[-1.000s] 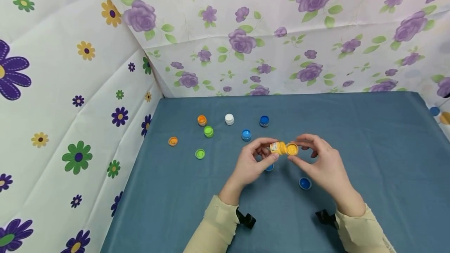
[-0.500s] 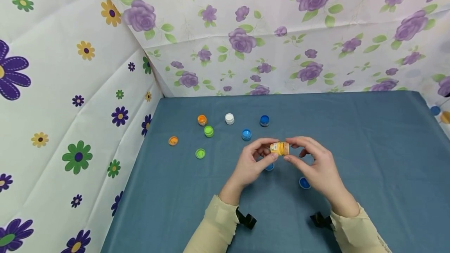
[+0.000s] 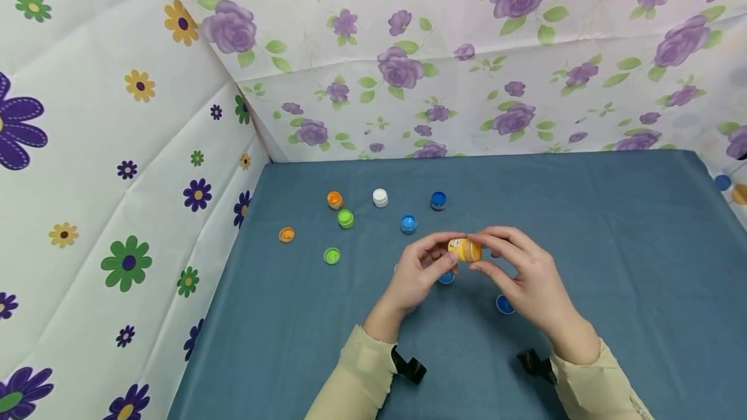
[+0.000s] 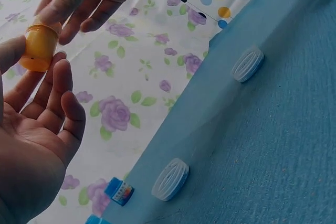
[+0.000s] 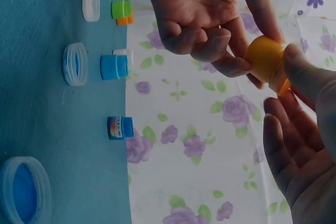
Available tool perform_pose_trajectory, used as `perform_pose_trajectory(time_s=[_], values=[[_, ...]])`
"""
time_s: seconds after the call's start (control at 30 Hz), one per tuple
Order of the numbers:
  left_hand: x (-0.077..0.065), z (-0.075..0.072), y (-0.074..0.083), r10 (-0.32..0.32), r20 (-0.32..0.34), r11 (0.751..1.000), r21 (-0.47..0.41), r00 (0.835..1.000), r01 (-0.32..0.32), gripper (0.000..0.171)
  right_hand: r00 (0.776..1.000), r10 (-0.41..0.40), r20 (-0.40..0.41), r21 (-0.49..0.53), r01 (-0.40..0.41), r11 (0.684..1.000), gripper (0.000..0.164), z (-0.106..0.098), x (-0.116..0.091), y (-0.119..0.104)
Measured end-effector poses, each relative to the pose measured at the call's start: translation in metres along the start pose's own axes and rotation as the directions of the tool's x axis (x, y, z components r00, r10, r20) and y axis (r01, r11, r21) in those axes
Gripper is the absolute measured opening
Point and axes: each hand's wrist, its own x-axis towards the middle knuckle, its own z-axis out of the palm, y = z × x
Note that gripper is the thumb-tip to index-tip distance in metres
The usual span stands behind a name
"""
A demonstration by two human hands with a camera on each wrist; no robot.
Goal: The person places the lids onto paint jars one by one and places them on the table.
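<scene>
A flowered sheet (image 3: 87, 271) hangs at the left, a rose-patterned sheet (image 3: 613, 5) runs along the back, and a blue cloth (image 3: 630, 245) covers the table.

From the left come an orange lid (image 3: 286, 234) and a green lid (image 3: 331, 256), both flat on the cloth, then an orange jar (image 3: 335, 199) with a green jar (image 3: 345, 219) just beside it, a white jar (image 3: 380, 198) and a light blue jar (image 3: 408, 224).

Next the left hand (image 3: 411, 274) pinches a yellow jar (image 3: 465, 250) between thumb and fingers; the jar is above the cloth, tilted on its side between both hands. A dark blue jar (image 3: 438, 201) stands behind it, and a light blue lid (image 3: 446, 277) shows partly beneath the left hand. Further right, past a dark blue lid (image 3: 505, 304), the right hand (image 3: 533, 274) pinches the jar's other end with thumb and fingers.

Whether the cap there sits square I cannot tell. If it were crooked, the tilt could let paint leak; too light a left pinch could let the smooth jar twist and drop onto the lid below.
</scene>
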Motion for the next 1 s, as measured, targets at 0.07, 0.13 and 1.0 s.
perform_pose_trajectory(time_s=[0.07,0.13,1.0], values=[[0.0,0.0,0.0,0.009,0.011,1.0,0.002,1.0,-0.009,0.04,1.0,0.011,-0.01,-0.035,-0.011,0.999,0.041,-0.001,0.001,-0.001],[0.0,0.0,-0.001,0.021,0.019,1.0,0.006,1.0,-0.021,0.039,0.999,0.041,-0.012,-0.08,-0.041,0.996,0.042,-0.001,0.001,-0.003],[0.0,0.004,0.004,0.011,0.004,1.0,-0.017,1.0,-0.011,0.037,0.975,0.18,0.13,-0.11,-0.167,0.98,0.067,-0.016,0.001,-0.031]])
